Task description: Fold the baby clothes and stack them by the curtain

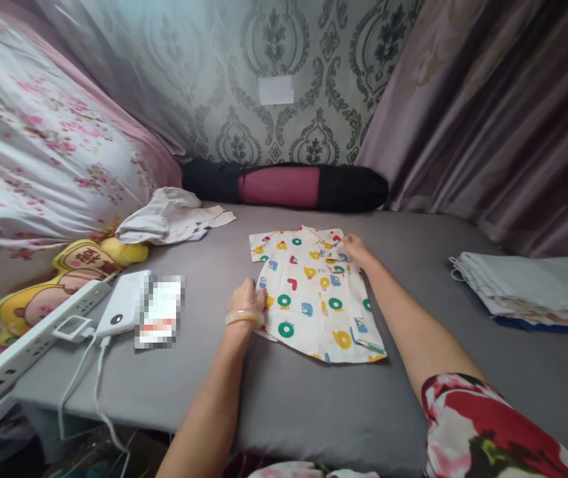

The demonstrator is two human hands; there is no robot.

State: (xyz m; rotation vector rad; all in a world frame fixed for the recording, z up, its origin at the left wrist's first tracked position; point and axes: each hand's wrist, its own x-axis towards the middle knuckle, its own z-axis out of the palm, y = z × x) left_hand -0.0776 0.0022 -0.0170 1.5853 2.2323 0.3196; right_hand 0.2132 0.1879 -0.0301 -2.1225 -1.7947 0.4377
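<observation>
A small short-sleeved shirt, white with red, green, yellow and blue prints, lies spread on the grey sheet, its collar pointing away from me. With fingers curled, my left hand grips the shirt's left side edge, a pale bangle around the wrist. Farther off, at the right shoulder and sleeve, my right hand pinches the cloth, which is bunched there. The lower hem lies toward me, and its right corner shows a small pocket-like patch. Part of the right sleeve is hidden by my fingers.
A folded stack of clothes lies right; a crumpled white garment lies back left. A white power bank with cables, a power strip and a yellow plush toy are left. A black-and-pink roll bag lies along the wall.
</observation>
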